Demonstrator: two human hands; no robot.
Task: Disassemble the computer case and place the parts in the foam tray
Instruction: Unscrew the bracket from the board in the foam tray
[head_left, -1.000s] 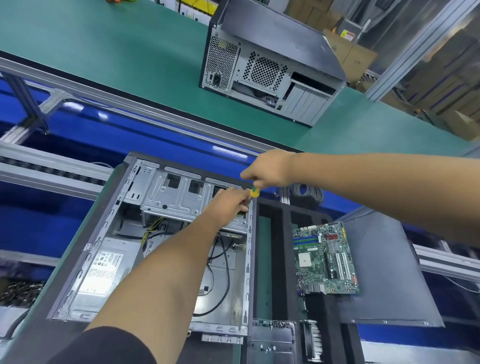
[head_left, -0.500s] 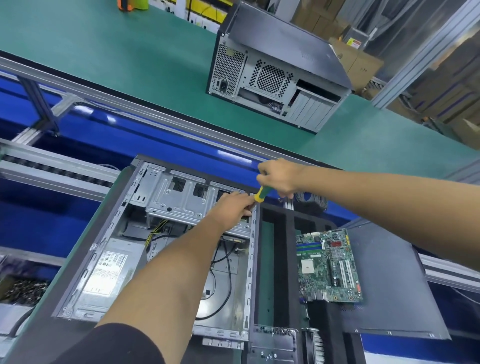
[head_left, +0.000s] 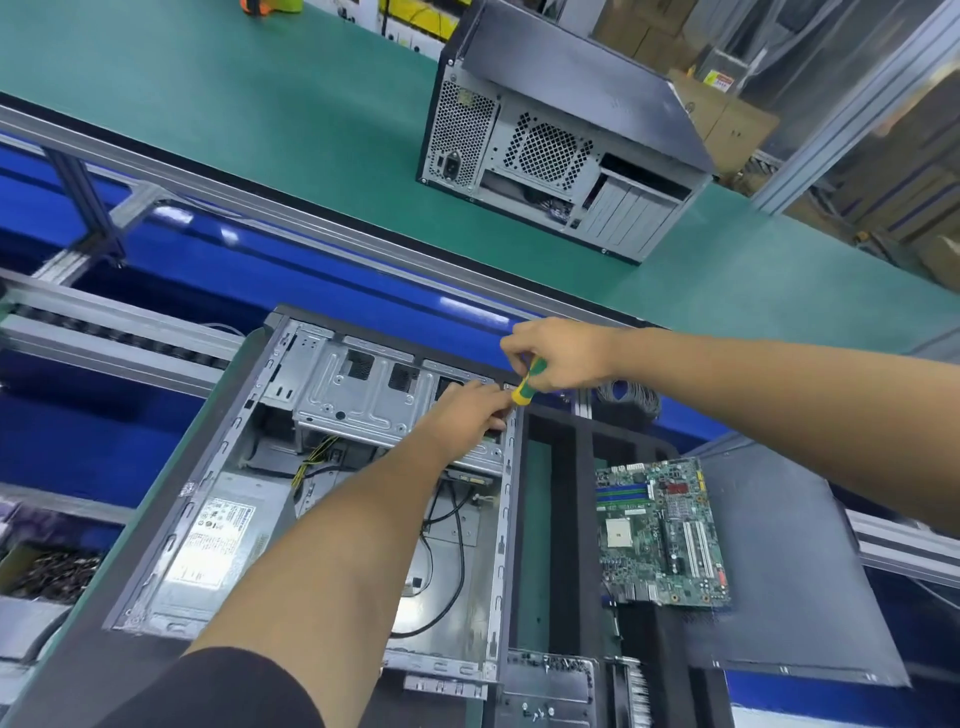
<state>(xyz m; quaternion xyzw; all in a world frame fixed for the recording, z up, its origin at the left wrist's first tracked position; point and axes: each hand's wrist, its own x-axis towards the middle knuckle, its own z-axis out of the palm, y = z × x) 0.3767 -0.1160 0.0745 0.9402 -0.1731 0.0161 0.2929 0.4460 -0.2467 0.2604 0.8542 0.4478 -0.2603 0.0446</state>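
Since a moment ago, both hands have shifted only slightly at the far right corner of the open computer case (head_left: 311, 519), and the screwdriver (head_left: 525, 384) shows more of its handle below my fist. My right hand (head_left: 558, 356) is curled round that green and yellow handle, pointing it down at the case's far right rim. My left hand (head_left: 462, 410) rests on the metal drive cage (head_left: 363, 400) inside the case, just beside the tool; its fingertips are turned away from me, so I cannot tell whether they pinch a screw or merely steady the cage.

The case lies on its side right in front of me, still holding the power supply (head_left: 218, 540) at its near left and loose black cables (head_left: 447, 519) across its floor. Touching the case's right side is the foam tray (head_left: 587, 519), with the circuit board (head_left: 660, 530) already lying flat on it and a dark side panel (head_left: 779, 561) further right. A second case (head_left: 561, 150) stands well beyond, on the green bench.

I judge the cage to be stiff, thin sheet metal, light but sharp at its edges. Once freed, I would take it by its folded side walls, clear of the cables beneath. The screw will be tiny and slippery.
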